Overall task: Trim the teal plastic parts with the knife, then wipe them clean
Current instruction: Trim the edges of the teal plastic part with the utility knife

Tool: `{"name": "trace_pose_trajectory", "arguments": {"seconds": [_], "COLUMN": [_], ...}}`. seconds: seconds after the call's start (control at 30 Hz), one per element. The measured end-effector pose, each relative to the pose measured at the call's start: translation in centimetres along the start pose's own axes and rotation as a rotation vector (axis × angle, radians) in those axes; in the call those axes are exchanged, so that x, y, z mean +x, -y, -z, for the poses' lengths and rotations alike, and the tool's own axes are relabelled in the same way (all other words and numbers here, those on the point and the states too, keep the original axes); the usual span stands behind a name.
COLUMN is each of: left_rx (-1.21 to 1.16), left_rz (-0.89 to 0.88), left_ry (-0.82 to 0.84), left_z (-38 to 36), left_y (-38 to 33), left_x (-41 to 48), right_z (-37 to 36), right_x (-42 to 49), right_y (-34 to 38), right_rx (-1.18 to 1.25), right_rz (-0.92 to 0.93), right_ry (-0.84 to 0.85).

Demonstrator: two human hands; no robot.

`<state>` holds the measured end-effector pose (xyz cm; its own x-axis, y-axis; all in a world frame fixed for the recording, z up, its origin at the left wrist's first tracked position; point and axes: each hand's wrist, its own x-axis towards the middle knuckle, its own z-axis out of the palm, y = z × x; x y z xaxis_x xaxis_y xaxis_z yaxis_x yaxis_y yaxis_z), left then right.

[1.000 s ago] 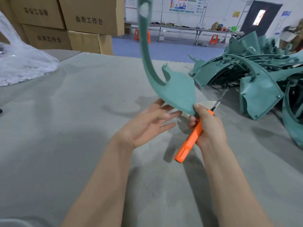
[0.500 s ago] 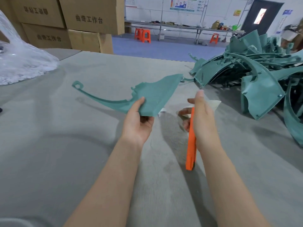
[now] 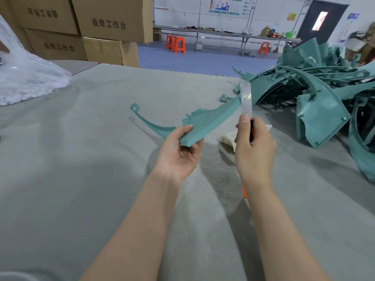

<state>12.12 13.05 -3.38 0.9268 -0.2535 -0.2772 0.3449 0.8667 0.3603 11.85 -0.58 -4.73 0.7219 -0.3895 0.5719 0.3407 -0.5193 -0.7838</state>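
My left hand (image 3: 179,154) grips the near end of a long curved teal plastic part (image 3: 205,123), held roughly level above the table, its thin hooked tip pointing left. My right hand (image 3: 253,149) grips an orange-handled knife (image 3: 246,102) upright, thumb along its top. The silver blade stands up and crosses in front of the part's far right end. Only a sliver of orange handle shows below my wrist. A white cloth (image 3: 227,137) lies on the table, partly hidden behind my right hand.
A large heap of teal plastic parts (image 3: 316,98) fills the right side of the grey felt-covered table (image 3: 81,159). A clear plastic bag (image 3: 24,78) sits at the far left. Stacked cardboard boxes (image 3: 81,29) stand behind the table.
The part went from upright to lying level as my left hand took it. My right hand turned the knife upright and raised the blade to the part's right end.
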Motion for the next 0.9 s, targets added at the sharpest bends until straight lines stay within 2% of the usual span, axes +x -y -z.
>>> {"name": "trace_pose_trajectory", "arguments": {"seconds": [0.27,0.53,0.7,0.8,0.9], "left_rx": [-0.065,-0.141,-0.141,-0.153,-0.149], "left_rz": [0.025,0.014,-0.058,-0.047,-0.025], "left_ry": [0.007,0.007,-0.066,0.016,0.003], "left_z": [0.5,0.9,1.2,1.5,1.7], "left_y": [-0.3,-0.9,-1.3,-1.6,-1.6], "left_x": [0.1,0.4,0.7,0.6,0.7], "right_z": [-0.4,-1.3,-1.7,-1.3,-0.5], "right_x": [-0.5,-1.7,-2.3,-1.6,-0.6], "right_y": [0.3,0.9,1.3,1.3,1.2], "right_rx": [0.028,-0.032,-0.056,0.004,0.092], "right_rz": [0.050,0.184,0.270,0.179,-0.013], "right_ry": [0.105,0.319,0.457,0.412,0.308]}}
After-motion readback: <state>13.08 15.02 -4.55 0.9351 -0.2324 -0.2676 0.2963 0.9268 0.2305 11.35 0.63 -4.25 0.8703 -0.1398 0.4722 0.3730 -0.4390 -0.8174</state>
